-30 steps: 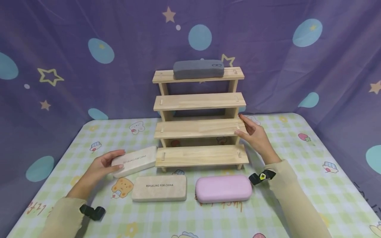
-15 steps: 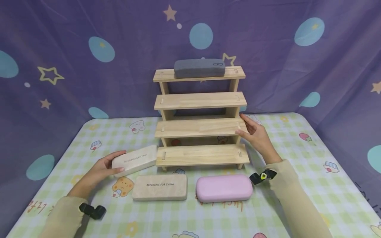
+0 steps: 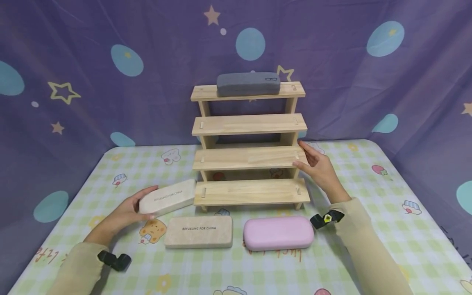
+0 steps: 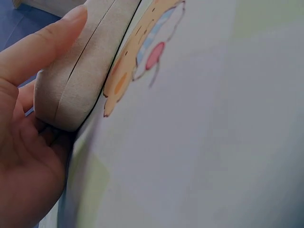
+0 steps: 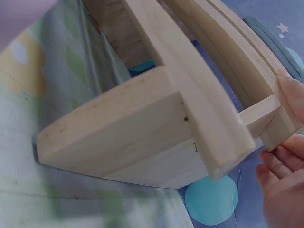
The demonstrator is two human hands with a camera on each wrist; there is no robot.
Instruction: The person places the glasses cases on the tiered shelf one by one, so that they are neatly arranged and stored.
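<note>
Fingers (image 3: pixel 150 189) and thumb (image 4: pixel 50 42) of my left hand (image 3: pixel 125 211) are gripping the left end of a cream case (image 3: pixel 169 197), which is lying slanted on the checked cloth (image 3: pixel 199 270), its other end sitting beside the wooden rack (image 3: pixel 248 192). My right hand (image 3: pixel 321 170) is pinching the right end of the second-lowest board (image 3: pixel 248 158). A beige case (image 3: pixel 199 233) and a pink case (image 3: pixel 278 233) are lying in front of the rack, and a grey case (image 3: pixel 248 85) is resting on the top board (image 3: pixel 205 91).
</note>
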